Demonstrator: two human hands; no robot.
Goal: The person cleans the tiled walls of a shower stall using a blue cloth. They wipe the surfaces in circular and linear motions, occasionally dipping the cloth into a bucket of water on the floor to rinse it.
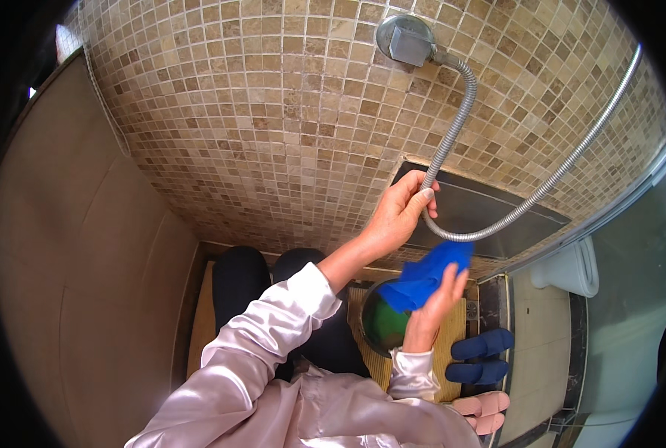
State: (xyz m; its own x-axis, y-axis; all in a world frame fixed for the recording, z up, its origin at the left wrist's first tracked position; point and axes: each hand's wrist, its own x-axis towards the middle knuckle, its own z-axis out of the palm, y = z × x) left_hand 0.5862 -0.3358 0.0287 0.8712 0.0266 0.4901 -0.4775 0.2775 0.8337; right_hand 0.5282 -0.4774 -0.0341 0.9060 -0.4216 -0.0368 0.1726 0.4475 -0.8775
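My left hand (pixel 402 212) is closed round a flexible metal shower hose (pixel 467 237) where it bends low in front of the wall. The hose runs up to a square chrome wall fitting (pixel 410 43), and its other side curves away to the upper right. Just below, my right hand (pixel 437 306) holds a blue cloth (pixel 426 276); its fingers are slightly smeared by motion. The cloth hangs over a dark round bucket (pixel 370 347) with something green inside. The cloth hides part of the bucket.
Mosaic tiles (pixel 295 112) cover the wall, with a dark panel (pixel 490 205) set into it. A plain wall (pixel 71 224) stands close on the left. To the right are blue slippers (pixel 482 343), pink slippers (pixel 482 405), a white toilet (pixel 572 269) and a glass partition (pixel 632 284).
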